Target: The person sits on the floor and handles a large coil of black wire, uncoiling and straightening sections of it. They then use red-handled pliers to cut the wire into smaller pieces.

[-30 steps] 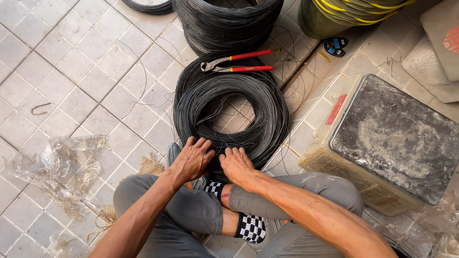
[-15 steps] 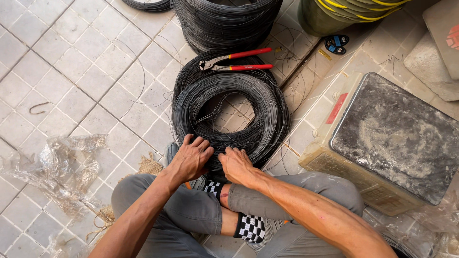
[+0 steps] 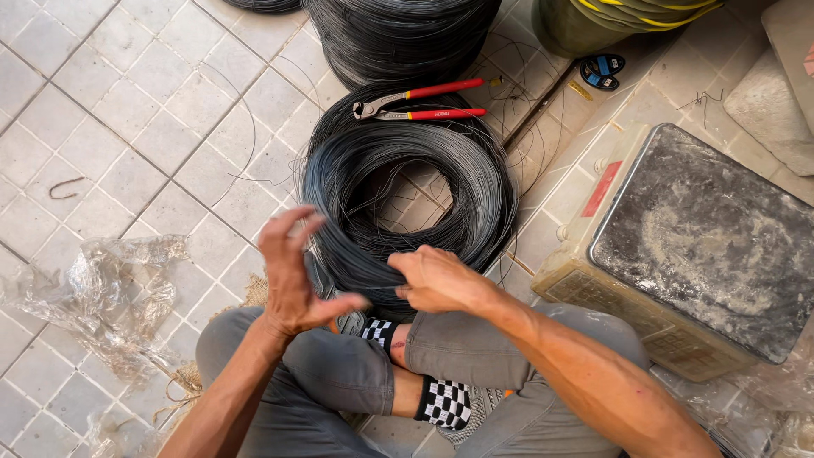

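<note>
Wire coil [image 3: 407, 199]: dark thin wire wound in a flat ring, lying on the pale tiled floor [image 3: 110, 110] right in front of the seated person's crossed legs. Near edge of the ring sits just past the shins.

Head view:
- Right hand [image 3: 437, 280] is on the coil's near edge, fingers curled in and pinched on a few strands of wire. Closed grip on the wire.
- Left hand [image 3: 297, 271] is lifted off the coil, just left of its near edge. Fingers spread and bent, thumb out toward the right hand, nothing in it. Open.
- Hands are near each other, not touching.
- Red-handled pliers [image 3: 420, 100] rest on the far edge of the coil, jaws pointing left.
- Second, taller stack of the same dark wire [image 3: 398, 34] sits just behind the coil, touching or nearly so; can't tell which.
- Grey-topped box with beige sides [image 3: 695, 237] stands right of the coil, close beside it.
- Crumpled clear plastic sheet [image 3: 102, 288] lies on the tiles to the left, apart from the coil.
- Small bent wire scrap [image 3: 64, 187] lies further left, well apart.
- Olive drum with yellow bands [image 3: 610, 21] at top right, cut off by the frame edge.
- Person wears grey trousers and black-and-white checkered socks [image 3: 445, 403].
</note>
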